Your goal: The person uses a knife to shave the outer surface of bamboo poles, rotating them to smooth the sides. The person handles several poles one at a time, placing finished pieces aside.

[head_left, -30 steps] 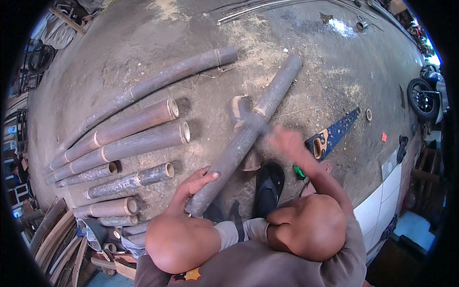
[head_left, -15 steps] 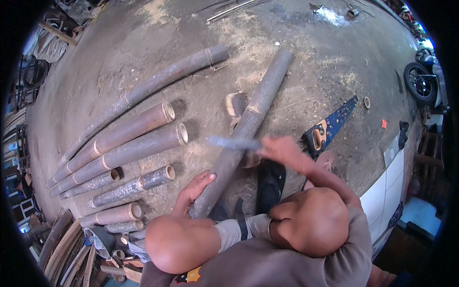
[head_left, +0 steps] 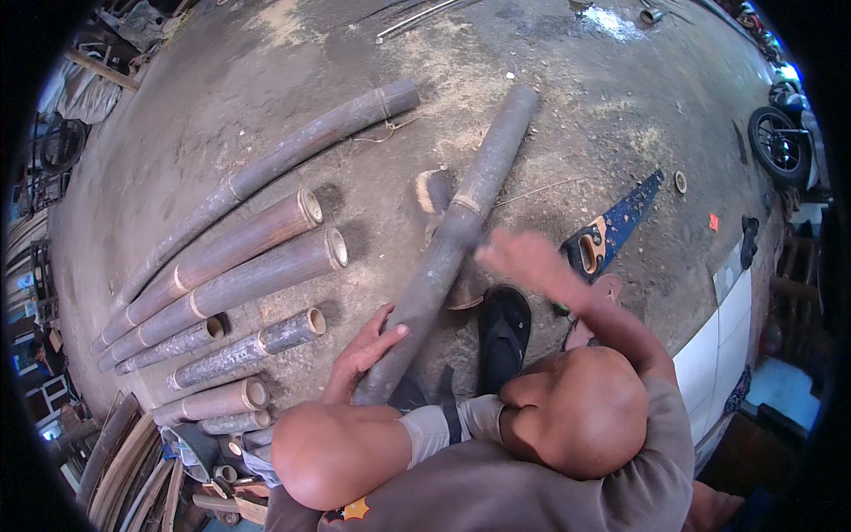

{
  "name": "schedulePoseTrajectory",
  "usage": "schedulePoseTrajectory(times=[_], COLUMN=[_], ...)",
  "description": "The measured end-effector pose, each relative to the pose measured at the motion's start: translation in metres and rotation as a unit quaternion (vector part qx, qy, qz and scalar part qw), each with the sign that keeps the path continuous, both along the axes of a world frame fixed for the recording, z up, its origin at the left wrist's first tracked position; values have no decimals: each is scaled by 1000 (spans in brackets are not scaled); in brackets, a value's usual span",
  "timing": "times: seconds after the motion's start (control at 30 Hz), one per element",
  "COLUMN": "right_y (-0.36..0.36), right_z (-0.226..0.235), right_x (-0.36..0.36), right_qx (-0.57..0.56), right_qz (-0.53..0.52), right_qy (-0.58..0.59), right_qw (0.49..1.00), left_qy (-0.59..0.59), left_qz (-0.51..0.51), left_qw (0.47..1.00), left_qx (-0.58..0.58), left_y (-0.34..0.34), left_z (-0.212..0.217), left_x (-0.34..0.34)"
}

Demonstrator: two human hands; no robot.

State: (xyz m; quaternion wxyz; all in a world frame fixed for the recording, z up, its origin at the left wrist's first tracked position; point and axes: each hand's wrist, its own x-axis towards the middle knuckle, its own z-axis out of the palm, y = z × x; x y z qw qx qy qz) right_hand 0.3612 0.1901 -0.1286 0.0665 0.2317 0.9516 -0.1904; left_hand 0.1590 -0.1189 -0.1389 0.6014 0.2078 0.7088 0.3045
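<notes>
**A:** On the concrete floor (head_left: 567, 97), mid-scene: one long bamboo pole (head_left: 452, 239), thick and dark grey. Long axis runs diagonal, near end at the person's knees, far end pointing up and right toward the far edge of the floor. A pale ring marks a joint about halfway along.

**B:** Handling?

**A:** My read: stiff, hollow, fairly heavy for its length. Skin looks smooth and dusty, so it could roll or slip on the concrete. Best hold is low on the near end, or just beside the joint where the ridge gives some purchase.

**B:** Hands?

**A:** Left hand (head_left: 368, 346) lies open, palm and fingers pressed flat on the pole's near end, bracing rather than wrapping it. Right hand (head_left: 519, 257) is raised beside the pole's middle, motion-blurred; can't tell whether it's closed on anything. Hands are apart.

**B:** Around it?

**A:** Row of cut bamboo lengths (head_left: 239, 257) toward the left edge of the floor, open ends facing right, well apart from the pole. Hand saw (head_left: 612, 226) with a blue blade lies to the right, near the right arm. Black sandal (head_left: 503, 337) just beside the pole's near end. Small wood block (head_left: 432, 191) touching the pole's left side further up.
</notes>
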Motion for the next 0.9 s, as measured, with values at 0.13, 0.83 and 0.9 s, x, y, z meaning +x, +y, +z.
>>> schedulePoseTrajectory(times=[0.13, 0.83, 0.9], right_y=[-8, -8, -13], right_z=[-29, -15, -17], right_x=[18, 15, 16], right_qx=[16, 97, 94], right_qz=[125, 112, 93], right_qy=[34, 40, 1], right_qw=[991, 988, 991], left_qy=[-42, -85, -82], left_qz=[-25, -12, -25], left_qw=[998, 996, 996], left_qx=[25, -14, -17], left_y=[31, 15, 18], left_z=[16, -3, -7], left_x=[0, -7, -11])
